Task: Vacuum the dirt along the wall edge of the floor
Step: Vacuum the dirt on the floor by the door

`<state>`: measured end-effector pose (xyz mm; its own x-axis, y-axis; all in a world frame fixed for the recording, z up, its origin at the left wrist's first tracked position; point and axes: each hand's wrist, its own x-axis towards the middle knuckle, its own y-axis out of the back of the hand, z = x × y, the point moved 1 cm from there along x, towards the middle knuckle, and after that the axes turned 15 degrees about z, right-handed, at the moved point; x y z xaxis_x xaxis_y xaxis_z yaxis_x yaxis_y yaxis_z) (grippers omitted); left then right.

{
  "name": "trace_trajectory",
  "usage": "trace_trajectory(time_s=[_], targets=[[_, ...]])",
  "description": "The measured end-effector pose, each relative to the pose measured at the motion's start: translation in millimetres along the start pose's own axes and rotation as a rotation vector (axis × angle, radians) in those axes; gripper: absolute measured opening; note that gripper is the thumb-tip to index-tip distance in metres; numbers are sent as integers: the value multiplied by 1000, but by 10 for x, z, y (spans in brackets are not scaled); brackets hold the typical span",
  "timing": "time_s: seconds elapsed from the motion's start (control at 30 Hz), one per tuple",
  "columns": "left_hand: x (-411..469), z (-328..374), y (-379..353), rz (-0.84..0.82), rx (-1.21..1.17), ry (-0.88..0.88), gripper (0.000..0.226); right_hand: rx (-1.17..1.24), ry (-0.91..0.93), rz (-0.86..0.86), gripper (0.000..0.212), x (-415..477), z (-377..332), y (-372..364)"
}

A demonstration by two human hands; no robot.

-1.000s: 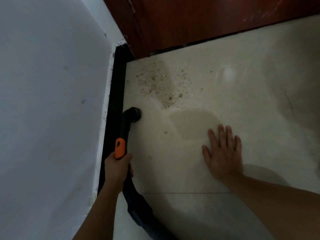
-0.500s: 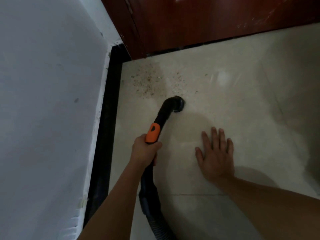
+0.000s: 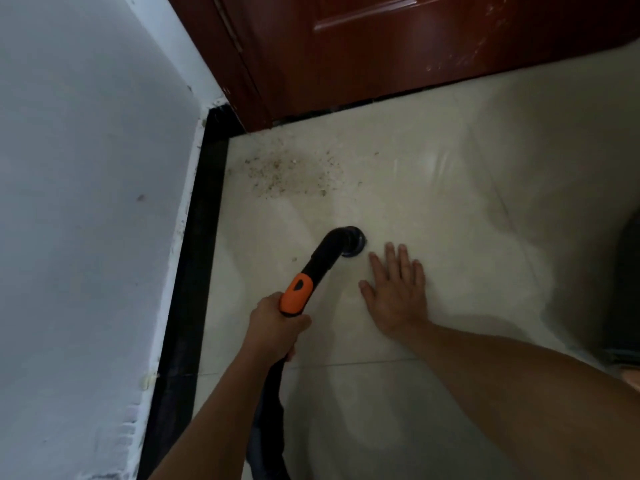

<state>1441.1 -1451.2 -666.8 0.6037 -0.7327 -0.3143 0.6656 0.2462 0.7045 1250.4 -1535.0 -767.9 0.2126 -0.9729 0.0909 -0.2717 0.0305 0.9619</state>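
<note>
Left grip (image 3: pixel 273 323): closed round the vacuum wand (image 3: pixel 320 263), just behind its orange collar (image 3: pixel 296 294).
Right grip (image 3: pixel 394 296): laid flat on the floor (image 3: pixel 450 202).
Dirt (image 3: pixel 284 174): scattered by the skirting (image 3: pixel 197 237), apart from the nozzle (image 3: pixel 353 242).
Handling: wand judged stiff and light; the collar hold suits.

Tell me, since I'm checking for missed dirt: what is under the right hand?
The right hand lies flat on pale floor tile. Anything beneath the palm is covered; the visible dirt lies apart, near the door.
</note>
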Motion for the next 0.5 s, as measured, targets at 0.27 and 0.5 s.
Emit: trace_trajectory(time_s=[0.27,0.5], targets=[[21,437,-572,30,27,-93,16,4,-359,79,57,542,860,279],[554,600,-618,310,-100,96,14,-42,-395,163,66,577,774,32]])
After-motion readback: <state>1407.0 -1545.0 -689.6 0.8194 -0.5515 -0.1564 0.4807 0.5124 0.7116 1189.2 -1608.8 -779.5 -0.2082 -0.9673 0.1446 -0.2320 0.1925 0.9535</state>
